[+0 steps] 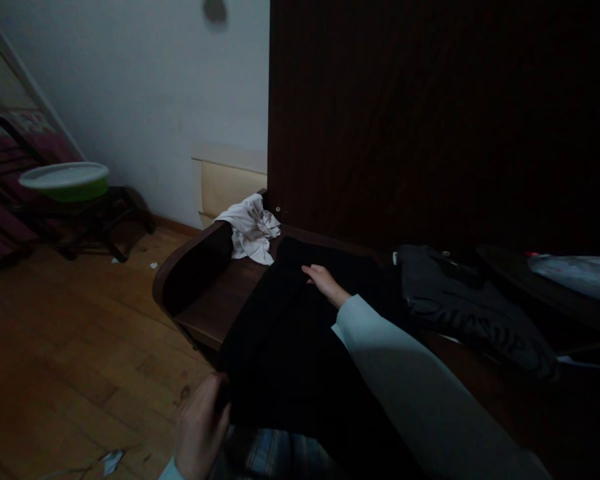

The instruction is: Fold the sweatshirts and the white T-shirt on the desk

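Note:
A black garment (280,340) lies spread over the dark wooden surface (215,300) in front of me. My left hand (200,427), at the bottom of the view, grips the garment's near edge with curled fingers. My right hand (323,280) reaches forward in a pale blue sleeve and rests flat on the far part of the black cloth, fingers stretched out toward the left.
A crumpled white cloth (250,230) sits at the surface's far left corner. A dark grey garment (470,307) lies to the right, beside a plastic bag (580,273). A tall dark wooden panel (430,120) stands behind. A green basin (65,181) rests on a stool over the wooden floor (70,347).

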The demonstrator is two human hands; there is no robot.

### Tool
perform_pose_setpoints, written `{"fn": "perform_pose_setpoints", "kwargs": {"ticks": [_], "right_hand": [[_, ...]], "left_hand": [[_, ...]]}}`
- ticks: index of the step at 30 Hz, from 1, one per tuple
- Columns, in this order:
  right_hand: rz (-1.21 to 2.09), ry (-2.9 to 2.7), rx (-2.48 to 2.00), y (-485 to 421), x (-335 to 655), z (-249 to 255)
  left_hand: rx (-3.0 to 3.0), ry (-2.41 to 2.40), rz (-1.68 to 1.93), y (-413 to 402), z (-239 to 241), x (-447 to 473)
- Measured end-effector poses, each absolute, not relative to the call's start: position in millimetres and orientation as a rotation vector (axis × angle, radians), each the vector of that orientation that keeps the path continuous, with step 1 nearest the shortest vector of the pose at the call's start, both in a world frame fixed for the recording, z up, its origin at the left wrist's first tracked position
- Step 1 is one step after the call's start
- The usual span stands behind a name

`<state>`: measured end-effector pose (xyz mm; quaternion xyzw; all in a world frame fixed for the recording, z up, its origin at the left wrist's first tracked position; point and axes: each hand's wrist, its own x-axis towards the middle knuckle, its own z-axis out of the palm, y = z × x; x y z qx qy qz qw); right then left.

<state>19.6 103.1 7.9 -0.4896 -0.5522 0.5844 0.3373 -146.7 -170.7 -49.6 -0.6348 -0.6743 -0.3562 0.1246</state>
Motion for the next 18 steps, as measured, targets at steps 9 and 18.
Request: {"fn": "perform_pose_setpoints", "kwargs": {"ticks": [9,18], "right_hand": [[1.552,-1.272,-1.245,124,20,67],[1.43,-1.202,-1.503,126,32,16]], "left_hand": [[-1.976,-2.006,-1.315,-169,3,-87],[-2.097,-2.059,-1.093,-177,-85,-53]]}}
